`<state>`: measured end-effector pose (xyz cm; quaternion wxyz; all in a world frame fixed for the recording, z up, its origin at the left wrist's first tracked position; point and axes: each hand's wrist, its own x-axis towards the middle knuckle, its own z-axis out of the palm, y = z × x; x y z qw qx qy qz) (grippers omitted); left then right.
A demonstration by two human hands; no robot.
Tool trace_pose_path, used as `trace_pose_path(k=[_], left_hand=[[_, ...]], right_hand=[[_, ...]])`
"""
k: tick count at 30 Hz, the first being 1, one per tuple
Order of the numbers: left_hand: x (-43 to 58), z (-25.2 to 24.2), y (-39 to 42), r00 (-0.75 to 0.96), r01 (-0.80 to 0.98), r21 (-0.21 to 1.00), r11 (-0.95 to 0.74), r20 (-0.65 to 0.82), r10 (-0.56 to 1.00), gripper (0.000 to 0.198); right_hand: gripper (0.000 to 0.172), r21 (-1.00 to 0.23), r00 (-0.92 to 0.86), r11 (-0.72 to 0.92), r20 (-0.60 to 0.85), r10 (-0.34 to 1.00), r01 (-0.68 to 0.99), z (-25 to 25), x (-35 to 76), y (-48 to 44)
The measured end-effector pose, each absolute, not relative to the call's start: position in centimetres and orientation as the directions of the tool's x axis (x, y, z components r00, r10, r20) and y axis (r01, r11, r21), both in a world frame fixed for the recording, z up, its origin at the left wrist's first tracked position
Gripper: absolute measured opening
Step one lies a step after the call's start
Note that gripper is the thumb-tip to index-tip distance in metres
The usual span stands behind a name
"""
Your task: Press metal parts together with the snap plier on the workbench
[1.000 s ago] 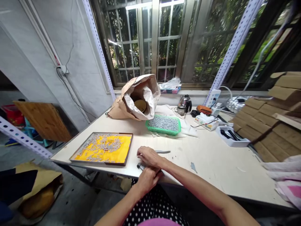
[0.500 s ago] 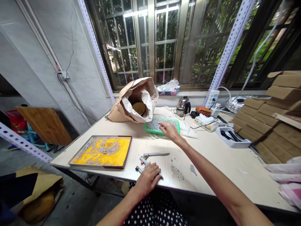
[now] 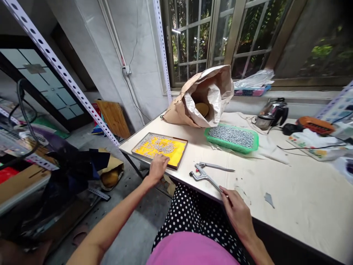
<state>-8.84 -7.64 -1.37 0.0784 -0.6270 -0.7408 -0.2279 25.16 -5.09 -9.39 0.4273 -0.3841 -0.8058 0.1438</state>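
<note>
My left hand (image 3: pixel 159 168) is at the near edge of a shallow tray (image 3: pixel 182 157) lined in yellow, its fingers curled together over the tray. Whether a small piece is pinched there is hidden. Many small silvery metal pieces (image 3: pixel 165 147) lie scattered on the yellow lining. My right hand (image 3: pixel 237 209) is closed on the end of one handle of grey metal pliers (image 3: pixel 205 176) with a C-shaped jaw. The pliers lie on the table with their handles spread wide. Behind them stands a green plastic basket (image 3: pixel 257 141) full of small metal pieces (image 3: pixel 231 135).
An open brown paper sack (image 3: pixel 176 110) lies on its side behind the tray. To the right are a metal kettle (image 3: pixel 271 114), an orange device (image 3: pixel 316 125) and a tissue box (image 3: pixel 306 145) with cables. A grey scrap (image 3: pixel 269 200) lies on the table (image 3: pixel 303 206).
My view has turned left. My left hand has moved off the pliers to the tray. My right hand has come back from the green basket and taken the pliers' handle.
</note>
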Motion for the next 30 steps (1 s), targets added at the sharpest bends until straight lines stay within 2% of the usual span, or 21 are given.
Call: trace_pose_path(k=[3, 8, 13, 22, 25, 27, 30], left_hand=[[-13.3, -0.6, -6.7, -0.319, 0.942, 0.201, 0.27, 0.276, 0.907, 0.02], [-15.2, -0.9, -4.1, -0.232, 0.963, 0.18, 0.199, 0.186, 0.955, 0.019], [-15.1, -1.4, -1.6, -0.156, 0.981, 0.129, 0.142, 0.102, 0.983, 0.018], [-15.8, -1.5, 0.1, -0.038, 0.999, 0.013, 0.038, -0.036, 0.999, 0.019], [-15.9, -1.5, 0.0, -0.013, 1.0, 0.009, 0.013, 0.013, 1.0, 0.022], [-15.4, -1.2, -0.4, 0.023, 0.997, 0.065, -0.031, 0.12, 0.993, 0.021], [-12.8, -0.6, -1.4, 0.072, 0.957, 0.256, -0.139, 0.253, 0.965, 0.019]], right_hand=[[0.023, -0.433, -0.321, 0.703, 0.67, 0.67, 0.564, -10.3, 24.8, -4.9], [0.024, -0.268, -0.355, 0.719, 0.727, 0.588, 0.642, -10.9, 24.6, -4.5], [0.023, -0.212, -0.358, 0.692, 0.732, 0.58, 0.69, -11.0, 24.6, -4.5], [0.021, -0.275, -0.317, 0.629, 0.678, 0.663, 0.727, -10.4, 24.1, -4.6], [0.021, -0.358, -0.303, 0.618, 0.635, 0.71, 0.7, -9.6, 24.0, -4.7], [0.021, -0.415, -0.302, 0.601, 0.59, 0.749, 0.683, -9.1, 23.9, -4.7], [0.021, -0.457, -0.302, 0.563, 0.525, 0.796, 0.689, -8.7, 23.7, -4.7]])
